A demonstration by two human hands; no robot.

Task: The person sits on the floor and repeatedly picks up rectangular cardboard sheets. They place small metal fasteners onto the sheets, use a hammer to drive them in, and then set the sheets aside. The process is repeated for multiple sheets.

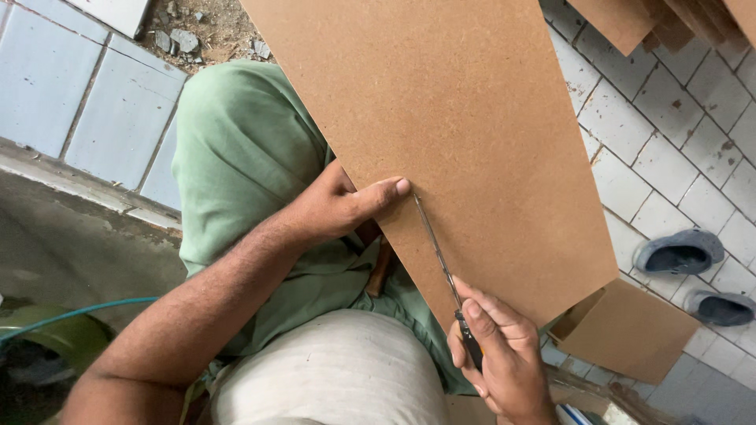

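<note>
A large brown fibreboard panel (465, 118) rests across my lap, over green trousers (236, 149). My left hand (339, 206) grips the panel's near edge, thumb lying on its top face. My right hand (496, 354) holds a thin metal blade tool with a dark handle (441, 260). The blade lies flat on the panel, and its tip touches the surface just beside my left thumb.
White tiled floor (677, 134) lies to the right, with a pair of grey slippers (681, 253) on it. Smaller fibreboard pieces (630, 330) sit below the panel, and more boards (669, 20) are stacked at top right. A teal hose (79, 311) runs at the left.
</note>
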